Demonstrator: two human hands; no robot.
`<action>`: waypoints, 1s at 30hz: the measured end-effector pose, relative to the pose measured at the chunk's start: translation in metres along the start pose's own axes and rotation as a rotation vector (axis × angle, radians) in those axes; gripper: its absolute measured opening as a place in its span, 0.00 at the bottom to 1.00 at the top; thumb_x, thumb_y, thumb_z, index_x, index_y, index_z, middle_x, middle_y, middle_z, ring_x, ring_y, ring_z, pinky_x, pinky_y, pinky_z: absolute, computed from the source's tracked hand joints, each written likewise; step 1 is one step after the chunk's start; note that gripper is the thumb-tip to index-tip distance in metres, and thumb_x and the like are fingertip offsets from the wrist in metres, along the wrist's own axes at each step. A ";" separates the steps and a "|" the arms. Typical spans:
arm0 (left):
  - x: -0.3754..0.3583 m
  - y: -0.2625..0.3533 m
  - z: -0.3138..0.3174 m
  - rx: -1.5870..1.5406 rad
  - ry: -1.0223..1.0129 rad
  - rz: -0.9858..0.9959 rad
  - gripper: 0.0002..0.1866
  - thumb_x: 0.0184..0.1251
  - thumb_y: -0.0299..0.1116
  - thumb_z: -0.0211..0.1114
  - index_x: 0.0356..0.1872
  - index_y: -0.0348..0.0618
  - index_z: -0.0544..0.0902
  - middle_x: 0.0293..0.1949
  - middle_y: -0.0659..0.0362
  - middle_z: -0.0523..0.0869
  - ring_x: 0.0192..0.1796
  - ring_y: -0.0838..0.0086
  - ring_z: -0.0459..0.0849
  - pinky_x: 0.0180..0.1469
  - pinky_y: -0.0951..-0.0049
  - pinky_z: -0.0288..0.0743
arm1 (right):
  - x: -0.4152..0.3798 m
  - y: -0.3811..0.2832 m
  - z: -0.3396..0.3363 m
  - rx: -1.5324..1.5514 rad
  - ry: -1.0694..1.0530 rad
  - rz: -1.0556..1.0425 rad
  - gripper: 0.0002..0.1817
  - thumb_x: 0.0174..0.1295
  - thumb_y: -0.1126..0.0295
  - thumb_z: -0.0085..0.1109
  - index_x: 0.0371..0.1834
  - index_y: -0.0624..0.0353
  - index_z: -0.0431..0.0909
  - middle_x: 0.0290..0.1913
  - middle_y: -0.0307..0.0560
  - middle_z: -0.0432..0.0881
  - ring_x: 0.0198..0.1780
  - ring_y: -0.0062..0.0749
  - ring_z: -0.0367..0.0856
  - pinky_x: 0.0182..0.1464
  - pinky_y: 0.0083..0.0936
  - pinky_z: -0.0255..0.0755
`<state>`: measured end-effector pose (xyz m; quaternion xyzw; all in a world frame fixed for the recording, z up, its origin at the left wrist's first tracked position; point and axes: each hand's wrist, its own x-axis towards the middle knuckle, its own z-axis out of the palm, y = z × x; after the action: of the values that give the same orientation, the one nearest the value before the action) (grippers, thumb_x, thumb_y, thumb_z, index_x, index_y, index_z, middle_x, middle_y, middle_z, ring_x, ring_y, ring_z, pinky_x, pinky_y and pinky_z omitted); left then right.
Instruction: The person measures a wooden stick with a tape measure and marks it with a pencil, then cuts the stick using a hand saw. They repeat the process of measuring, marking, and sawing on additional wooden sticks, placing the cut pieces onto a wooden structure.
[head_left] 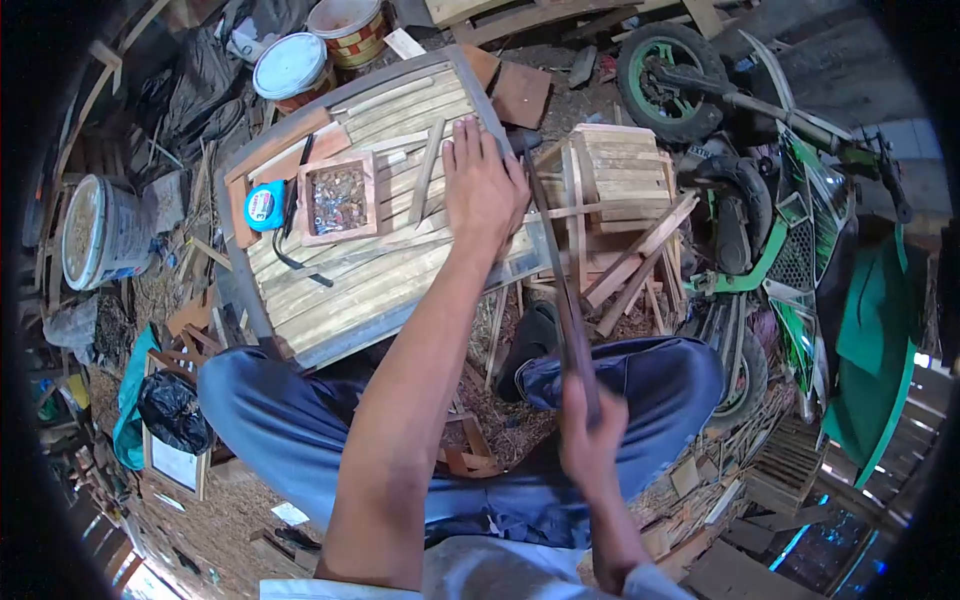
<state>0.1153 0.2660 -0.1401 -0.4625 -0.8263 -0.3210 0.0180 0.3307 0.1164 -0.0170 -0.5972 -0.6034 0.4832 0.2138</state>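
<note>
My left hand lies flat on the slatted wooden tabletop, fingers stretched out near its right edge. A thin wooden strip passes by the heel of that hand and sticks out past the edge. In my right hand is the handle of a long tool with a dark, narrow blade, slightly blurred. The blade points away from me beside the table and crosses the strip in this view. Left of my fingers lies a short wooden stick.
On the tabletop are a wooden box of small metal parts and a blue tape measure. A stack of wood pieces stands to the right, before a green motorcycle. Buckets stand at the back left.
</note>
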 end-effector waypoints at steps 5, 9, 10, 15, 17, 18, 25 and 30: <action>-0.006 -0.004 0.003 -0.013 0.025 -0.008 0.24 0.69 0.38 0.51 0.58 0.27 0.72 0.67 0.38 0.70 0.72 0.48 0.64 0.74 0.52 0.54 | -0.044 0.022 -0.023 0.006 -0.009 0.003 0.16 0.68 0.63 0.58 0.29 0.66 0.81 0.15 0.35 0.66 0.21 0.14 0.65 0.23 0.22 0.60; -0.002 -0.004 0.003 -0.005 0.020 0.011 0.24 0.69 0.38 0.51 0.58 0.28 0.73 0.67 0.37 0.69 0.72 0.48 0.64 0.74 0.52 0.53 | 0.058 -0.007 0.030 -0.002 0.045 -0.051 0.19 0.70 0.61 0.56 0.25 0.64 0.78 0.14 0.39 0.63 0.20 0.16 0.63 0.22 0.27 0.59; -0.001 -0.003 0.001 -0.001 0.012 0.013 0.24 0.69 0.39 0.51 0.58 0.28 0.73 0.67 0.37 0.69 0.73 0.48 0.63 0.74 0.52 0.53 | 0.049 -0.005 0.025 -0.022 0.043 -0.051 0.19 0.70 0.61 0.56 0.25 0.64 0.78 0.14 0.40 0.64 0.20 0.17 0.64 0.23 0.27 0.59; -0.001 -0.001 0.000 0.037 0.002 -0.004 0.26 0.69 0.40 0.51 0.59 0.27 0.72 0.68 0.38 0.69 0.74 0.50 0.62 0.75 0.53 0.52 | -0.051 -0.003 -0.030 -0.096 -0.014 -0.083 0.17 0.67 0.63 0.57 0.27 0.66 0.80 0.16 0.37 0.68 0.19 0.16 0.67 0.23 0.25 0.61; -0.004 -0.004 0.000 0.049 -0.011 -0.009 0.26 0.69 0.40 0.51 0.59 0.27 0.72 0.68 0.38 0.68 0.74 0.50 0.62 0.76 0.53 0.52 | -0.056 0.012 -0.035 0.008 0.007 0.032 0.18 0.67 0.62 0.58 0.24 0.64 0.78 0.16 0.35 0.67 0.21 0.12 0.64 0.22 0.23 0.59; -0.003 -0.003 0.000 0.052 -0.010 0.010 0.26 0.69 0.40 0.51 0.60 0.27 0.72 0.68 0.38 0.68 0.74 0.50 0.62 0.76 0.53 0.51 | -0.036 0.007 -0.024 -0.014 -0.003 0.034 0.19 0.68 0.62 0.58 0.23 0.64 0.77 0.15 0.35 0.66 0.21 0.13 0.63 0.22 0.23 0.59; 0.001 -0.001 -0.003 0.051 -0.047 -0.007 0.27 0.70 0.40 0.49 0.62 0.27 0.70 0.69 0.40 0.68 0.74 0.50 0.61 0.76 0.51 0.49 | 0.003 -0.024 -0.002 -0.045 -0.009 -0.037 0.20 0.69 0.60 0.58 0.26 0.67 0.79 0.15 0.43 0.72 0.21 0.16 0.65 0.24 0.27 0.64; -0.003 -0.001 -0.001 0.078 -0.040 -0.001 0.27 0.70 0.41 0.49 0.62 0.28 0.70 0.70 0.40 0.67 0.75 0.51 0.61 0.76 0.50 0.49 | -0.040 0.001 -0.022 -0.036 -0.014 0.037 0.18 0.69 0.62 0.57 0.26 0.64 0.79 0.15 0.39 0.69 0.21 0.15 0.66 0.23 0.27 0.61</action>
<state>0.1158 0.2630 -0.1402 -0.4676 -0.8385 -0.2793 0.0193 0.3575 0.0861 0.0051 -0.6087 -0.6022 0.4803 0.1900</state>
